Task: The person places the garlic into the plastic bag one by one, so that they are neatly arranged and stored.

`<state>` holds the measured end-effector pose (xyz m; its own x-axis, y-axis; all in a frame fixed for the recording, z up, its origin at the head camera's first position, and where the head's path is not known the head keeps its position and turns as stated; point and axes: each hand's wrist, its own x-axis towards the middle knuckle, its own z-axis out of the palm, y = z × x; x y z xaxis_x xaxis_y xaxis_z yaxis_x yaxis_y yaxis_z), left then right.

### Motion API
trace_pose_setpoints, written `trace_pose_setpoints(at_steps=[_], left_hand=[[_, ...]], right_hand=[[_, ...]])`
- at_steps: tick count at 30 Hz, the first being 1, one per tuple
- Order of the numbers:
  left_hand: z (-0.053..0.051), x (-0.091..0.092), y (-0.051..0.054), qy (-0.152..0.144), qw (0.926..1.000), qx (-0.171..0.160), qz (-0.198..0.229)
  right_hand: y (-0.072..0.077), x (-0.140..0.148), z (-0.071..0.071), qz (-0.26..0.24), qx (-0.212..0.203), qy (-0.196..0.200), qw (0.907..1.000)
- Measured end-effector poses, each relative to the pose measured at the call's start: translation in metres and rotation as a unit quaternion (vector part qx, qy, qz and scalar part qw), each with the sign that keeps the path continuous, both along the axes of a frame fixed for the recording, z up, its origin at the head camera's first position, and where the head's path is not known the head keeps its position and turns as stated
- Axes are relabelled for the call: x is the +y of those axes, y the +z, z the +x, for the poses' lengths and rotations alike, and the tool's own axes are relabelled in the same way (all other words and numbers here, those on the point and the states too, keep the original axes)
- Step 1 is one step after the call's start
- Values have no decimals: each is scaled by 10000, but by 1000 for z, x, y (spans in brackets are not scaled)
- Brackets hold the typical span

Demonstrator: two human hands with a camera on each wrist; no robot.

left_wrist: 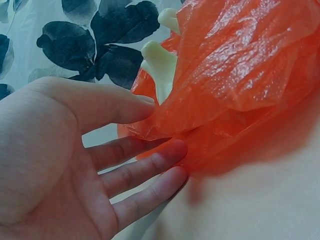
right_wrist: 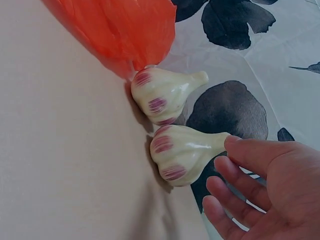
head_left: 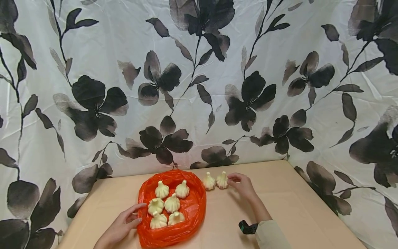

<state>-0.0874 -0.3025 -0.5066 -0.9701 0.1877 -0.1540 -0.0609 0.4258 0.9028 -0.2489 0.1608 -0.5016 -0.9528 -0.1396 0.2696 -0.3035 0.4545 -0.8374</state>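
Observation:
An open red plastic bag [head_left: 194, 214] with its rim spread wide lies on the table, several white garlic bulbs [head_left: 172, 203] inside it. At the bag's left edge my left hand [head_left: 122, 223] pinches the rim; in the left wrist view the thumb [left_wrist: 137, 107] lies against the plastic and the index fingertip is hidden behind it. Right of the bag, two garlic bulbs stand side by side on the table. My right hand [head_left: 244, 186] holds the stem of the right-hand bulb [right_wrist: 187, 155] by thumb and fingertips. The other bulb [right_wrist: 162, 95] stands between it and the bag.
The light tan table [head_left: 298, 207] ends at a white cloth [head_left: 211, 69] printed with dark flowers, which hangs behind and to the sides. A dark band with a small device [head_left: 247, 227] is on the right wrist.

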Motion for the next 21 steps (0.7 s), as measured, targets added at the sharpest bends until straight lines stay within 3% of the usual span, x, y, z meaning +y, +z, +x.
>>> trace_pose_setpoints(at_steps=[14,21], left_hand=[[-6,7,-1,243,9997,-23,-47],[-8,9,-3,237,9997,59,16]], right_hand=[[-7,-3,-28,-89,-10,-42,10000],[-12,-4,-38,-414,891,365,9945]])
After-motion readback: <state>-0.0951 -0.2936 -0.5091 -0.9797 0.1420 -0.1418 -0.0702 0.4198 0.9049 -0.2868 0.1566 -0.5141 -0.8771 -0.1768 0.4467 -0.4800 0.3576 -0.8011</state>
